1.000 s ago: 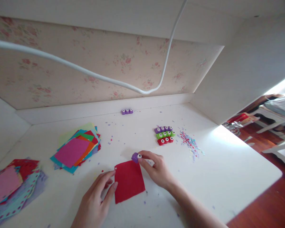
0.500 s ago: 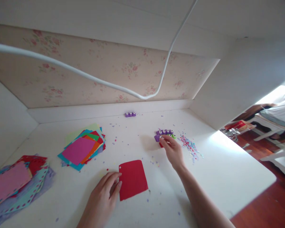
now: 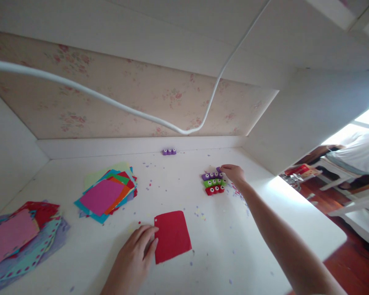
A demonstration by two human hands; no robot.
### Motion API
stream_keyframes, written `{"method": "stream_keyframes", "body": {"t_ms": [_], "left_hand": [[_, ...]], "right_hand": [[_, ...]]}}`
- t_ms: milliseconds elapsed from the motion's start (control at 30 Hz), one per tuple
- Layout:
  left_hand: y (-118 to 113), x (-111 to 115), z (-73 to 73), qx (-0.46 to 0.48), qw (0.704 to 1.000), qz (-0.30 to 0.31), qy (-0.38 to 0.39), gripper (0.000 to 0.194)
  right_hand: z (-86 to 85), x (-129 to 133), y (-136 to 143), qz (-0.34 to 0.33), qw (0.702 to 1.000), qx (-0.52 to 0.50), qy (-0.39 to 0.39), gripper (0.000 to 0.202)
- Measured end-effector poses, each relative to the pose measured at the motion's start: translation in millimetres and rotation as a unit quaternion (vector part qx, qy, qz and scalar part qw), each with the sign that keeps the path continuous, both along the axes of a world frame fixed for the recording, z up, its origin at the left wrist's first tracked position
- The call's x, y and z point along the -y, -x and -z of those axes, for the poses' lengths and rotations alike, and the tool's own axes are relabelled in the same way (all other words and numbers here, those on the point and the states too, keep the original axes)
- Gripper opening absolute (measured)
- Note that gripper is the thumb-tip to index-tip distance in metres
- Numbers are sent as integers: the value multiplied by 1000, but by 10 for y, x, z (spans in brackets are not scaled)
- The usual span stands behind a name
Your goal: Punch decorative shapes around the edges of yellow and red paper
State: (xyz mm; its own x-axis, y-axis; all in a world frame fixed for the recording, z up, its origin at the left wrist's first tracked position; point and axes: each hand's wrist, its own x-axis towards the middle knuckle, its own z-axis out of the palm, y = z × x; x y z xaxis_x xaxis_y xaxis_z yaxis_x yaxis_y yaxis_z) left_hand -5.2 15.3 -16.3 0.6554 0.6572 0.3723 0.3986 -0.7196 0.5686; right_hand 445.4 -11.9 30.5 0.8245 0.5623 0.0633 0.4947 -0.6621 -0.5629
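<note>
A red paper sheet [image 3: 172,237] lies flat near the front middle, with a small star-shaped hole at its upper left corner. My left hand [image 3: 137,250] rests at its left edge, fingers slightly bent and apart, fingertips touching the paper. Farther right, my right hand [image 3: 233,173] pinches a small purple punch [image 3: 219,169] just behind the grouped punches. That group has a purple row [image 3: 212,176], a green row [image 3: 214,182] and a red row [image 3: 214,190]. Three more purple punches [image 3: 169,152] stand by the back wall.
A stack of coloured papers [image 3: 103,196] lies left of centre, and punched sheets [image 3: 12,233] at far left. Confetti [image 3: 240,193] is partly under my right forearm; more bits are scattered about. A white cable [image 3: 123,107] hangs in front.
My right hand has moved right and back from the left side of the punch group, carrying a purple punch. The red and green rows now show. My left hand stays at the paper.
</note>
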Motion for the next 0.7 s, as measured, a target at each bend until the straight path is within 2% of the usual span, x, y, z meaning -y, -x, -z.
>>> {"method": "stream_keyframes", "body": {"t_ms": [167, 433, 700], "left_hand": [[3, -4, -7, -3, 1000, 4, -16, 20], [7, 1, -25, -9, 1000, 4, -8, 21], [15, 6, -28, -3, 1000, 10, -15, 21]], "right_hand": [[53, -56, 0, -3, 999, 11, 51, 30], [-55, -163, 43, -26, 992, 58, 112, 36], [-53, -272, 77, -61, 974, 105, 191, 25]]}}
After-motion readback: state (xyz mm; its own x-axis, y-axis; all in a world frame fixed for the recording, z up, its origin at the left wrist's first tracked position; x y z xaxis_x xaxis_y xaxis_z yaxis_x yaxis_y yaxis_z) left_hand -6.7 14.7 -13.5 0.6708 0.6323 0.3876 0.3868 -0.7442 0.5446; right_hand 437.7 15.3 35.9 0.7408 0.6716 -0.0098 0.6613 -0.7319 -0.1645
